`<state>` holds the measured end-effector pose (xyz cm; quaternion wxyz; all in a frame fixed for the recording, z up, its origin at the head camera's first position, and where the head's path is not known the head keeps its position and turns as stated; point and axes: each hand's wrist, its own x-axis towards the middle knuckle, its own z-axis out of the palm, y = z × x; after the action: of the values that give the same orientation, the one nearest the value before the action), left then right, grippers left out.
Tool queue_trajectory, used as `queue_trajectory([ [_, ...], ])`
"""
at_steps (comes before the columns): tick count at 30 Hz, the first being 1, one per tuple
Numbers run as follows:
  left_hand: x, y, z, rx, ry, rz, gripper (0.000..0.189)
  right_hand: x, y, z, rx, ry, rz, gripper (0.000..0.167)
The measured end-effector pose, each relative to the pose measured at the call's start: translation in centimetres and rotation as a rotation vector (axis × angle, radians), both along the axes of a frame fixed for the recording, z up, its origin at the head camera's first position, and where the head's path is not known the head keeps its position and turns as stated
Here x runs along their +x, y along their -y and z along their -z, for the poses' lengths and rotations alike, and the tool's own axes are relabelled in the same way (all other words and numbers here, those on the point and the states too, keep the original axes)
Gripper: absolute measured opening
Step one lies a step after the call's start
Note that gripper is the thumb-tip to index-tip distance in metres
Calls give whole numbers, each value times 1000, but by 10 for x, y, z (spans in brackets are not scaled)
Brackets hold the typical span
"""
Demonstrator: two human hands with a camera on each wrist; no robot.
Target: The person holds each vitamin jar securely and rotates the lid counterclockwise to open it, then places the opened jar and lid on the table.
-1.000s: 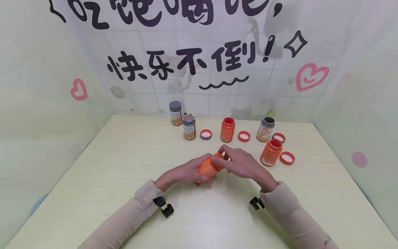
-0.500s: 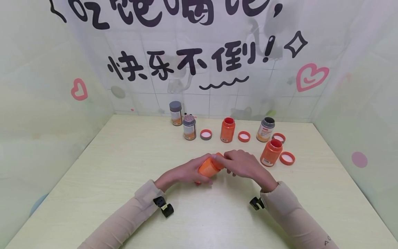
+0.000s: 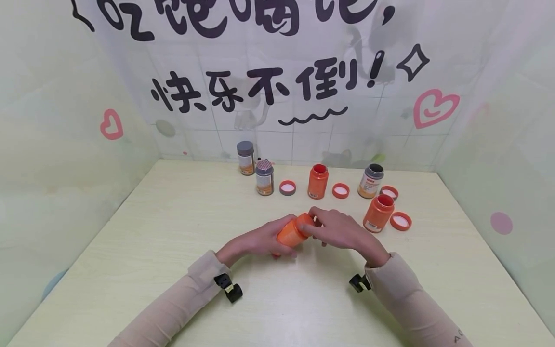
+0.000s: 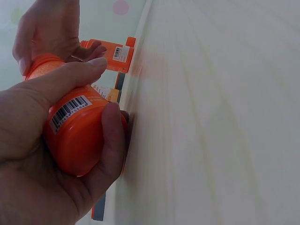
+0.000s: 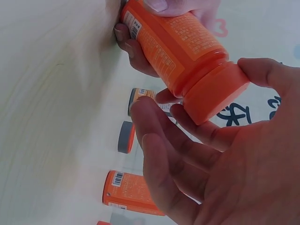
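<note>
My left hand grips an orange bottle around its body, tilted with its capped end up and to the right. A barcode label shows near its base in the left wrist view. At the other end, my right hand pinches the orange screw cap between thumb and forefinger, while the other fingers curve loosely beside it. The cap sits on the bottle's neck. Below my left hand a small red bit peeks out; what it belongs to is hidden.
Behind the hands stand a grey-capped bottle, a grey bottle with a patterned seal, an uncapped orange bottle and an uncapped grey bottle. Another open orange bottle is near my right hand. Several upturned caps lie among them.
My right hand's fingers shift around the cap: the thumb slides from the cap's top side to its nearer side as the forefinger reaches over. The left hand and bottle stay put.
</note>
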<state>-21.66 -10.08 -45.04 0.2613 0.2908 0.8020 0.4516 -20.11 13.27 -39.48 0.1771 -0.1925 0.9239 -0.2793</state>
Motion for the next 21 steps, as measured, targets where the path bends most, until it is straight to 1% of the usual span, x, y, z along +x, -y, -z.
queue_trajectory([
  [7,-1,0,-1,-11,-28,0,56,1,2,-3,-10,3,9,54],
  [15,0,0,0,0,9,-2,60,0,3,2,-24,-16,54,59],
  [21,0,0,0,-10,-4,-6,66,-1,2,3,8,-8,84,61],
])
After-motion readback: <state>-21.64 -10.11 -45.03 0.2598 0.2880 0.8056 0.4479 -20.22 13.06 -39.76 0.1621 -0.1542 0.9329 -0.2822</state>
